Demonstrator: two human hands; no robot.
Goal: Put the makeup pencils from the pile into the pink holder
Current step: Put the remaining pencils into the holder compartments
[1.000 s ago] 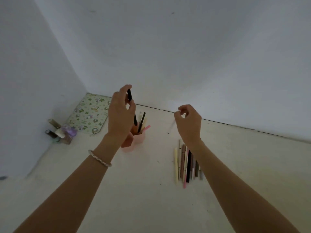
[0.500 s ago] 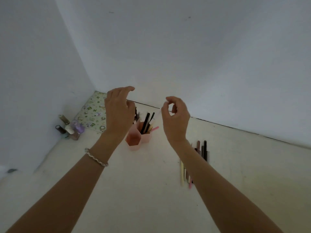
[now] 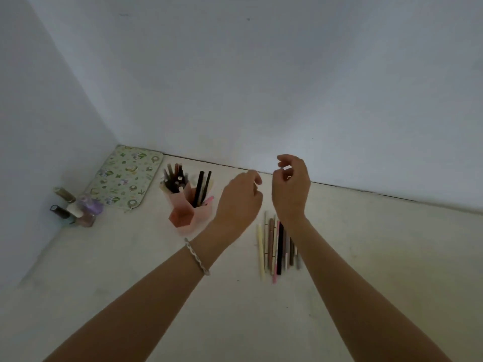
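Observation:
The pink holder (image 3: 194,214) stands left of centre with several dark and pale pencils upright in its compartments. A pile of makeup pencils (image 3: 275,244) lies flat on the surface to its right, partly under my right forearm. My left hand (image 3: 239,202) hovers between holder and pile, and a thin pale pencil (image 3: 255,186) shows at its curled fingertips. My right hand (image 3: 291,188) hangs just right of it, above the far end of the pile. Its fingers are loosely curled with nothing seen in them.
A floral mat (image 3: 125,176) lies in the back left corner. Several nail polish bottles (image 3: 78,209) stand by the left wall. Walls close off the left and the back. The pale surface extends to the right and towards me.
My left hand let go of the black pencil at the holder and moved right to meet my right hand. The pale pencil my right hand pinched now shows at my left fingertips.

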